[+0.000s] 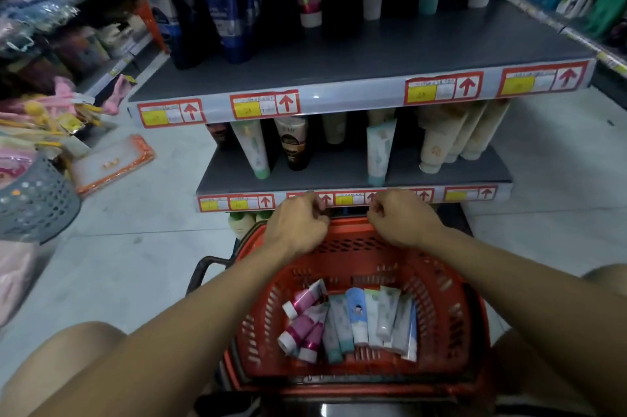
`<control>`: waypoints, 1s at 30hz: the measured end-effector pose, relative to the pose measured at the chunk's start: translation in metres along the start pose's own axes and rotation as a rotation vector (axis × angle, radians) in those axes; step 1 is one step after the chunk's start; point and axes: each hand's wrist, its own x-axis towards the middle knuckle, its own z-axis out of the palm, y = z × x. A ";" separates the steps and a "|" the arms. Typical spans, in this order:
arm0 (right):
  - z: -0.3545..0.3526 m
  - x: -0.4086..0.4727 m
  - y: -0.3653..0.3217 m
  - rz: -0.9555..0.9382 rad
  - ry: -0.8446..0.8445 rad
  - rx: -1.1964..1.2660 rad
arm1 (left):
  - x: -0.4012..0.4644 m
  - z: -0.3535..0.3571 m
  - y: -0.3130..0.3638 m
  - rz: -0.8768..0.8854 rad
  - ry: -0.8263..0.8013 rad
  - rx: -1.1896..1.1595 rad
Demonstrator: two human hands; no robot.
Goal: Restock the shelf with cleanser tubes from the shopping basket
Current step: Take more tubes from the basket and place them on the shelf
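Flanking the aisle: a grey mesh basket [35, 204] at the left edge and an orange-trimmed pack [110, 164] on the floor. Cleanser tubes [349, 321], pink, teal and blue, lie in the red shopping basket [451, 311] below the shelf [339, 172]. Left hand [297, 225] and right hand [402, 218], fingers curled, are at the basket's far rim; whether they grip it cannot be told.
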 end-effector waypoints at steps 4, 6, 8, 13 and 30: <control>0.030 0.003 0.020 0.039 -0.228 -0.057 | 0.003 0.028 -0.022 -0.039 -0.088 0.012; 0.048 0.005 0.029 0.063 -0.331 -0.090 | 0.005 0.042 -0.034 -0.081 -0.140 0.011; 0.066 0.007 0.037 0.096 -0.435 -0.094 | 0.006 0.056 -0.045 -0.123 -0.184 -0.012; 0.102 0.003 0.052 0.125 -0.625 -0.141 | 0.003 0.096 -0.074 -0.234 -0.301 -0.046; 0.238 -0.013 0.111 0.617 -0.825 -0.037 | -0.029 0.263 -0.221 -0.474 -0.495 -0.124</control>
